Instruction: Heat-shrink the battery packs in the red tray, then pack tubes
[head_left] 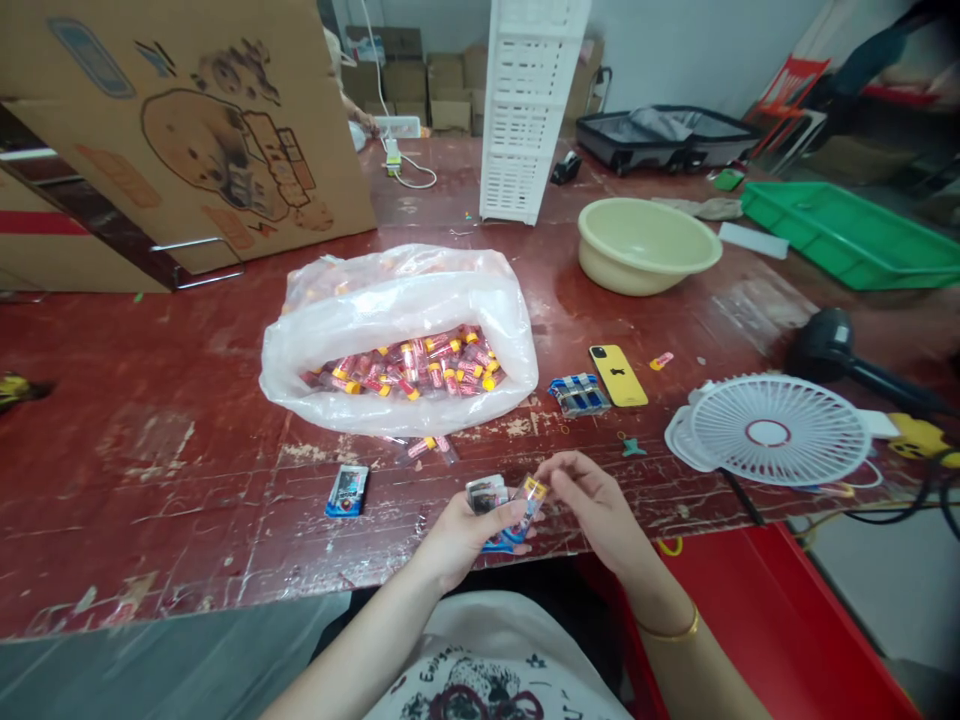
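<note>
My left hand [470,532] is closed around several small blue-and-white packets [487,492], thumb across the front. In the same grip is a small clear tube with a yellow cap [534,489], tilted up to the right. My right hand [592,502] is at that cap with bent fingers; its fingertips seem drawn together there, but what they pinch is too small to make out. A similar packet [348,491] lies alone on the table to the left. Beyond the hands, a white plastic bag [405,290] gapes open, full of pink tubes with yellow caps [450,375].
On the red table [225,400] are a banded bundle of blue packets [578,394], a yellow phone [619,376], a white fan [780,430], a cream basin [649,245] and a green tray [855,235]. A big cardboard box [187,130] stands at left. Other people are in the background.
</note>
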